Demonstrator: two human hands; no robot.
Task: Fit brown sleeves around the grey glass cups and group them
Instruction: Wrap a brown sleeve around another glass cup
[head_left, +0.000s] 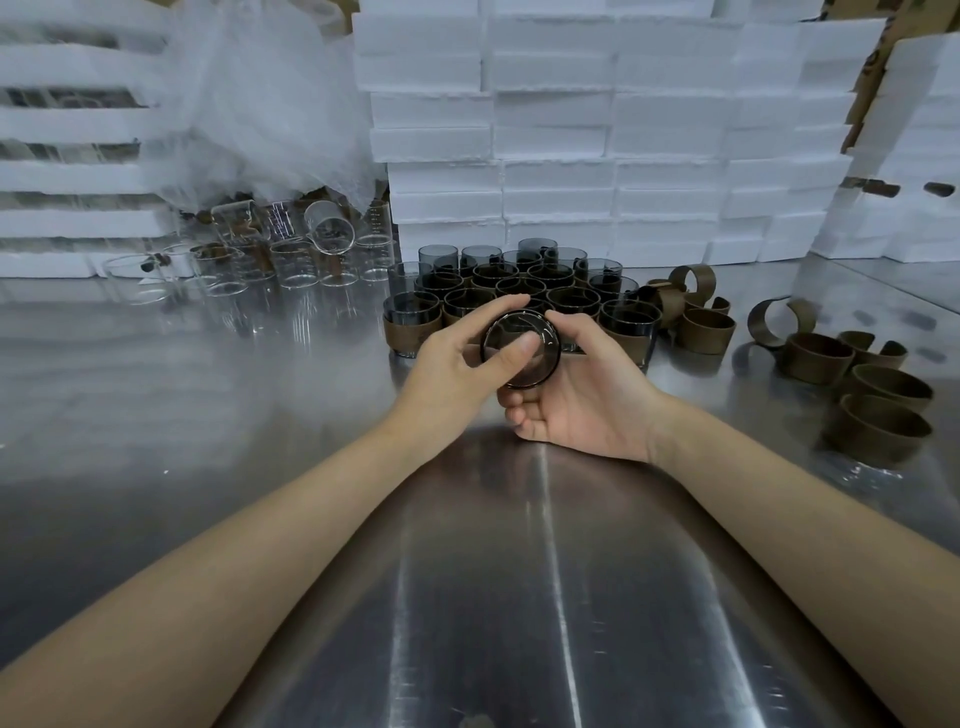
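table (519, 597): steel, open stretch near side
left hand (452, 364): pinches grey glass cup (543, 358) rim
right hand (592, 400): cradles same cup
beaker (332, 228) markings: unreadable

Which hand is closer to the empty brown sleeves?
Right. The right hand holds the grey cup on the side toward the brown sleeves; the left hand grips its far side.

I'm getting even, cool light that seems to come from above, bright on the white foam boxes (597, 130) and bouncing off the steel table (322, 597) in long glare streaks near me. The grey glass cup (521, 349) at centre reads crisp with a thin rim highlight, while the clear glasses (291, 260) far left go soft and hazy. Wide-angle bending stretches the forearms (234, 561) at the bottom corners, and shadows are faint.
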